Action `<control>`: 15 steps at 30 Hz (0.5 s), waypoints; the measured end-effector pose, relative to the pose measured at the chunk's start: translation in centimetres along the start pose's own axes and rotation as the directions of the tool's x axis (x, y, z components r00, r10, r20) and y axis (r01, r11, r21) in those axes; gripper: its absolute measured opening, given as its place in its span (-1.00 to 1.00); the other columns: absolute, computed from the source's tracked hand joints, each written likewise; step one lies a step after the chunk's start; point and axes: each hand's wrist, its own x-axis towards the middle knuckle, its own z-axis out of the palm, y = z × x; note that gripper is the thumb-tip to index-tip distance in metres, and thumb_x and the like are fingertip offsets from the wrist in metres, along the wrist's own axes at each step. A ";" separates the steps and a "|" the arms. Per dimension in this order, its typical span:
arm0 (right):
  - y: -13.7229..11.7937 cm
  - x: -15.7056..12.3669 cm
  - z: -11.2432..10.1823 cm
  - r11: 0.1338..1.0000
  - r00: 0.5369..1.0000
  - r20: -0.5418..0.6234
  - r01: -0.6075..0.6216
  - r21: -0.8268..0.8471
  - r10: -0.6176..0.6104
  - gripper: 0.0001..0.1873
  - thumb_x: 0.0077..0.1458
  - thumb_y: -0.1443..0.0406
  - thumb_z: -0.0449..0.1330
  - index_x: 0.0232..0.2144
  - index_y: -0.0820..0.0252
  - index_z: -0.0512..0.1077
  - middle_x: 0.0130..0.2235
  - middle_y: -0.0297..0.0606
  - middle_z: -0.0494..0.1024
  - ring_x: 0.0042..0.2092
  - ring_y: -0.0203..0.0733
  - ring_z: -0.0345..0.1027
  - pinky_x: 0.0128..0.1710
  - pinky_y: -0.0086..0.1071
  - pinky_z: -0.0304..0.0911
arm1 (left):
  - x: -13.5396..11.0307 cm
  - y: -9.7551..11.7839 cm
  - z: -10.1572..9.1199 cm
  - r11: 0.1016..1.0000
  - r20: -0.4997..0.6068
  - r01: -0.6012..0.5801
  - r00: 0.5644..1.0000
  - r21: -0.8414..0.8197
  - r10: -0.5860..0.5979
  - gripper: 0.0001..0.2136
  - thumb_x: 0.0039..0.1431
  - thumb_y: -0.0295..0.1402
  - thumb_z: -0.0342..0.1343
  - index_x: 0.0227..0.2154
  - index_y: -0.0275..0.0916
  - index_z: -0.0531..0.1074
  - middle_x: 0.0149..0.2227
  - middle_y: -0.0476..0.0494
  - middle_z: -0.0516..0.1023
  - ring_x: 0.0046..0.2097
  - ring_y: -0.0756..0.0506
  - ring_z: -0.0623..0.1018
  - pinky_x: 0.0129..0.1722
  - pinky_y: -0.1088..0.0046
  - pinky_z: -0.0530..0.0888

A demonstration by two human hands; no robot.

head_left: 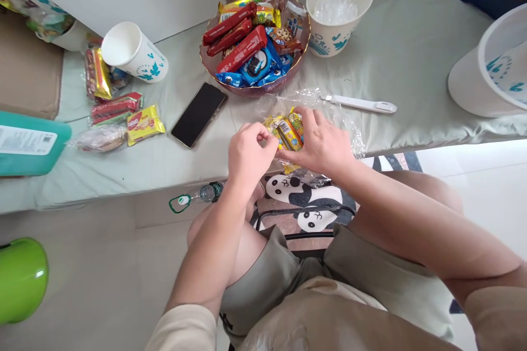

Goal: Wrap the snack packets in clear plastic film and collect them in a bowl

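Small yellow snack packets (pixel 291 132) lie bunched in a crinkled clear plastic bag (pixel 348 120) at the table's front edge. My right hand (pixel 323 145) is closed around the packets from the right, thumb below and fingers above. At their left side, my left hand (pixel 249 153) is curled in a pinch, thumb against forefinger; what it pinches, if anything, is hidden. A white utility knife (pixel 360 103) lies just behind the bag. Beyond the hands stands a pink glass bowl (pixel 263 86) heaped with red, blue and yellow wrapped snacks.
A black phone (pixel 200 115) lies left of my hands. Further left are a yellow cracker packet (pixel 145 124), other wrapped snacks and a tilted paper cup (pixel 135 54). Another cup (pixel 329 38) holds clear plastic. A white bin (pixel 469 77) stands right; a green bin (pixel 22 279) is on the floor.
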 end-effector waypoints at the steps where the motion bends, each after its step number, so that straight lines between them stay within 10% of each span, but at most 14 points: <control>1: 0.1 0.0 0.0 1.000 1.000 0.004 0.006 -0.001 -0.006 -0.03 0.07 -0.18 0.25 0.37 0.17 0.22 0.20 0.12 0.45 0.03 0.25 0.45 -0.23 -0.13 0.35 | -0.1 -0.4 -0.6 0.998 -0.001 0.030 1.000 -0.051 -0.030 -0.82 0.03 -0.47 0.16 -0.58 -0.17 0.31 -0.54 0.05 0.33 -0.44 -0.03 0.32 -0.36 0.37 0.27; 9: -0.1 0.1 -0.5 0.999 1.000 0.029 -0.012 0.040 0.011 -0.07 0.05 -0.10 0.29 0.36 0.15 0.23 0.17 0.07 0.47 0.05 0.25 0.46 -0.19 -0.09 0.37 | 0.5 -5.1 -4.0 0.941 -0.157 0.273 0.939 -0.200 -0.306 -0.80 0.00 -0.46 0.08 -0.66 -0.19 0.25 -0.63 0.08 0.16 -0.52 0.02 0.19 -0.49 0.42 0.14; 15: 0.0 0.1 -0.4 0.999 1.000 0.018 -0.001 0.033 0.001 -0.10 0.05 -0.09 0.27 0.35 0.15 0.26 0.17 0.07 0.48 0.04 0.24 0.46 -0.23 -0.13 0.36 | 1.9 -4.1 -1.5 0.980 -0.169 0.099 0.977 -0.172 -0.128 -0.69 -0.03 -0.17 0.37 -0.27 -0.20 0.49 -0.20 -0.10 0.59 -0.25 -0.07 0.56 -0.23 0.40 0.45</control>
